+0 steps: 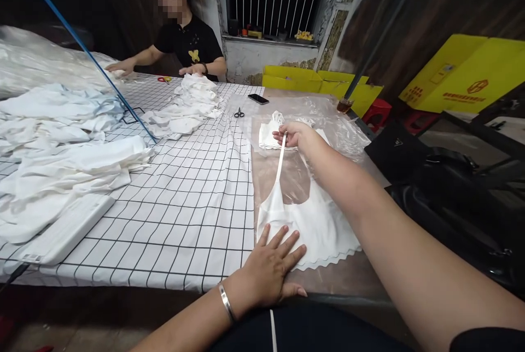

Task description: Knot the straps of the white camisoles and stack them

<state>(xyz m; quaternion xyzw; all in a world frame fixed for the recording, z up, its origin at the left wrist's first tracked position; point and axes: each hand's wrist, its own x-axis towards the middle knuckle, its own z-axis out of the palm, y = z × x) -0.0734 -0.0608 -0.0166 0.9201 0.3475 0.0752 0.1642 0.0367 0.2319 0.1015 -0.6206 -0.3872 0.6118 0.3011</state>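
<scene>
A white camisole top (324,221) with a scalloped lower edge lies spread on the brown, plastic-covered part of the table. My left hand (270,264) rests flat on its lower left, fingers spread. One thin shoulder strap (282,160) is drawn out straight away from me, its far end pinched in the fingers of my right hand (290,135). The other strap is partly hidden behind my right forearm. Just beyond my right hand sits a small stack of folded white garments (267,136), partly covered by the hand.
White garments lie in piles (61,160) at left and in a heap (192,100) before a seated co-worker (184,40). Scissors (239,113), a phone (258,99) and clear plastic bags (348,130) lie farther back. A white long box (69,229) sits front left; a black bag (455,204) is at right.
</scene>
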